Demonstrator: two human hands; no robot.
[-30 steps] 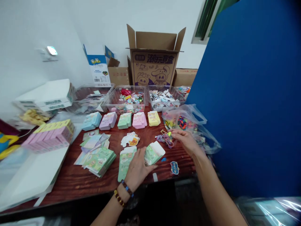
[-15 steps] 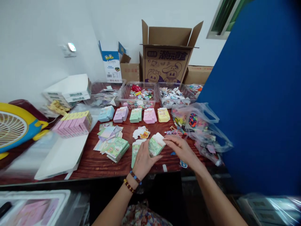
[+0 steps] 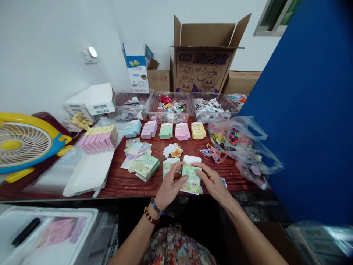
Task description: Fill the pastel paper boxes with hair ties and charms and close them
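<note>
Between both hands, above the table's front edge, is a small green printed box (image 3: 191, 180) with its white top flap raised. My left hand (image 3: 171, 186) grips its left side, thumb across the front. The fingers of my right hand (image 3: 211, 181) close on its upper right edge. A second green box (image 3: 169, 166) lies behind my left hand, partly covered by it. Farther back are white and orange stickers (image 3: 173, 150). To the left is a pile of printed cards (image 3: 138, 151) with a green stack (image 3: 147, 167) at its front.
Flat boxes in several colours, such as the yellow one (image 3: 198, 130), line up behind. Clear bins (image 3: 168, 117) of small trinkets stand beyond them. Plastic bags (image 3: 239, 140) and colourful cords (image 3: 212, 152) lie right. A fan (image 3: 24, 143) and pink boxes (image 3: 97, 141) are left; a blue panel (image 3: 300, 110) rises right.
The green box has been turned upright with its printed front facing me and brought nearer the table edge. My right hand has moved in from the flap to the box's side. The view shifted slightly.
</note>
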